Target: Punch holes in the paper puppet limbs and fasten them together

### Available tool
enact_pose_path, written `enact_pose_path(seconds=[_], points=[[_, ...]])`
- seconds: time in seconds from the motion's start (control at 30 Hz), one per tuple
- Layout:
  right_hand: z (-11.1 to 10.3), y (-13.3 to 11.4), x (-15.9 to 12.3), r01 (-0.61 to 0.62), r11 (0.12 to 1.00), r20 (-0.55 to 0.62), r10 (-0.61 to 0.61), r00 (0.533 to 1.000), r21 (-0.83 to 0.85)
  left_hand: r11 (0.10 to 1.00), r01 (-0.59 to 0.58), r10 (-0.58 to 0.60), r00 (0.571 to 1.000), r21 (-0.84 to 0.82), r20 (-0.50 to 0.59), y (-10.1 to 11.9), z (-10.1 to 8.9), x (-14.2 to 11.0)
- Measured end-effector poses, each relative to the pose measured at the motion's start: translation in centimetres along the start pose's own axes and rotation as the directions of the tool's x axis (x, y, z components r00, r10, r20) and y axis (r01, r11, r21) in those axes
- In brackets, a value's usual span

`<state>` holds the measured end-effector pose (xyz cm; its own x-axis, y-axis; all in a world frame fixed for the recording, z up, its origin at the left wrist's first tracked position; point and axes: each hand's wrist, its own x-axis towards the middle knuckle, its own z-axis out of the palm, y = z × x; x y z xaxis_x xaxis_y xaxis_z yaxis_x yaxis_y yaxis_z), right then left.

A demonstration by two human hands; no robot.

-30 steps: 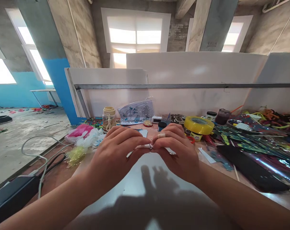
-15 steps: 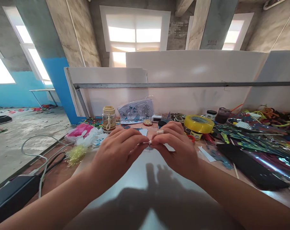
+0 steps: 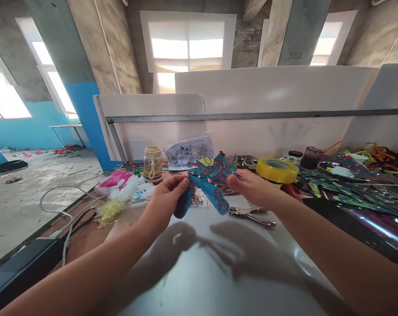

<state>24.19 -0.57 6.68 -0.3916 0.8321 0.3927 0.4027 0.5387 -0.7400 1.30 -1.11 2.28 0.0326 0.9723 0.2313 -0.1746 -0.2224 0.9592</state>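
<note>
Between my hands is a blue jointed puppet [image 3: 213,169] of thin sheet, patterned in red, with a patch of yellow. Its two long limb pieces [image 3: 215,197] hang down and spread apart, and small shiny fasteners show near the joint. My left hand [image 3: 172,193] pinches it there, thumb on top. On the other side my right hand [image 3: 248,182] grips the puppet's edge, thumb toward me and fingers partly hidden behind. Just below the right hand, a metal hand punch [image 3: 253,216] lies on the pale work surface. A small clear bag of fasteners [image 3: 199,199] shows behind the limbs.
At the back stand a rope-trimmed jar [image 3: 152,164] and a printed drawing in plastic [image 3: 182,153]. A yellow tape roll [image 3: 277,170] sits at right, near coloured cut sheets [image 3: 356,188]. Plastic bags [image 3: 129,186], cables and a black box [image 3: 24,272] lie left.
My hands were together, pinching something small; now they are apart, holding the puppet. The metal hand punch and the bag of fasteners have come into view. The camera view has shifted slightly.
</note>
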Motion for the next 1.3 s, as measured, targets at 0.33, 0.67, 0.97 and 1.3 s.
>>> enact_pose_path(seconds=[0.33, 0.67, 0.97, 1.3], points=[[2.4, 0.0, -0.4, -0.168, 0.978, -0.18, 0.189, 0.965, 0.126, 0.967, -0.108, 0.053, 0.971, 0.232, 0.231, -0.9, 0.3, -0.5], [2.3, -1.2, -1.0, 0.038, 0.999, -0.24, -0.038, 0.97, -0.005, 0.968, 0.008, -0.071, 0.967, 0.249, 0.244, -0.8, 0.9, -0.9], [2.9, 1.0, 0.4, -0.037, 0.921, -0.065, 0.067, 0.996, 0.388, 0.992, 0.081, -0.107, 0.947, 0.098, 0.304, -0.9, 1.4, -1.7], [2.4, 1.7, 0.3, -0.147, 0.987, 0.089, 0.153, 0.984, -0.069, 0.937, -0.043, -0.068, 0.951, 0.346, 0.302, -1.0, 0.3, -0.3]])
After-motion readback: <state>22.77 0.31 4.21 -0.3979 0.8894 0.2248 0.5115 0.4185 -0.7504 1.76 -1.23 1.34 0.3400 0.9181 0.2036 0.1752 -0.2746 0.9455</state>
